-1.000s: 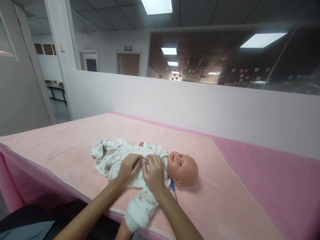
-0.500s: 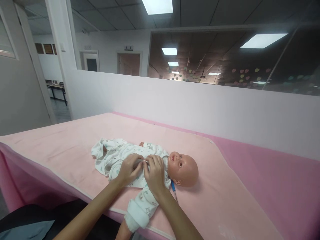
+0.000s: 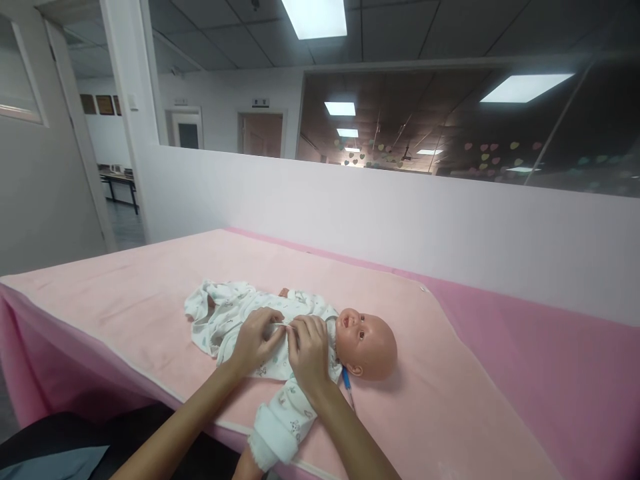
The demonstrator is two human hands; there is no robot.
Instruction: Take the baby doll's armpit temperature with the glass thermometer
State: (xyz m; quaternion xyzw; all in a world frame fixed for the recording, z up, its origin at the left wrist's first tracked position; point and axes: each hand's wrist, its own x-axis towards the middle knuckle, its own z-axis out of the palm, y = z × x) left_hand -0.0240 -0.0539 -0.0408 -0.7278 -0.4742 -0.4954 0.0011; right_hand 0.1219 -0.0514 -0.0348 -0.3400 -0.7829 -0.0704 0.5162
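In the head view, I see a bald plastic baby doll lying on its back in the middle of the frame, with its head to the right. It lies on a soft light pink cloth and wears a white cloth baby suit with little prints.

My left hand and my right hand sit side by side on the doll's chest, just left of its chin. Both hands have their fingers pinched narrow on the front of the suit. The fingertips meet over a small white bit that I cannot make out.

I think this step is joining the two front edges of the suit. To do it well, I would pull both edges flat and line them up. Then I would press straight down with small, soft moves and not tug the doll.

A thin blue pen lies under the doll's neck, near my right wrist. I would take care not to bump it.
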